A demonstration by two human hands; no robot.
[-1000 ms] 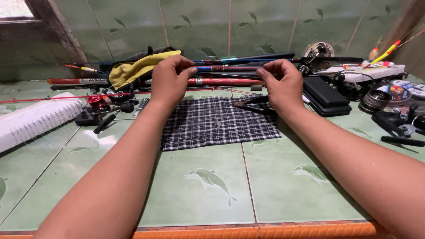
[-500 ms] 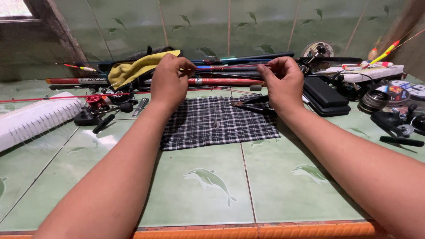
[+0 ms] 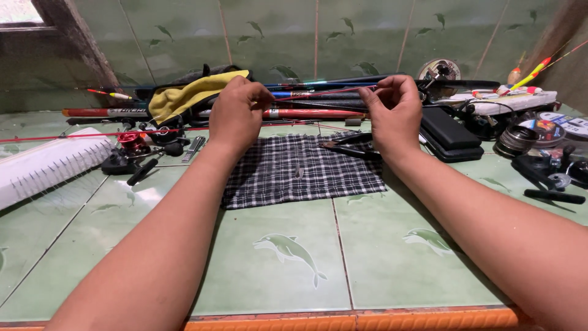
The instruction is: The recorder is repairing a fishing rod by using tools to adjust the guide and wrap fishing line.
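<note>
My left hand (image 3: 237,114) and my right hand (image 3: 393,110) are raised above a black-and-white checked cloth (image 3: 303,175) on the green tiled counter. Both pinch the ends of a thin red rod tip (image 3: 318,93) that runs between them, slightly tilted up to the right. A small metal piece (image 3: 298,171) lies on the middle of the cloth. Dark pliers (image 3: 349,147) rest on the cloth's right edge, just under my right hand.
Several fishing rods (image 3: 306,113) lie along the back wall with a yellow cloth (image 3: 190,92). A red reel (image 3: 131,142) and black parts sit at left beside a white ribbed box (image 3: 43,165). Black cases (image 3: 447,132), line spools (image 3: 520,141) and floats (image 3: 527,67) crowd the right.
Both hands have lifted slightly and drawn the thin red rod tip up between them; the hands stay over the cloth's far edge.
</note>
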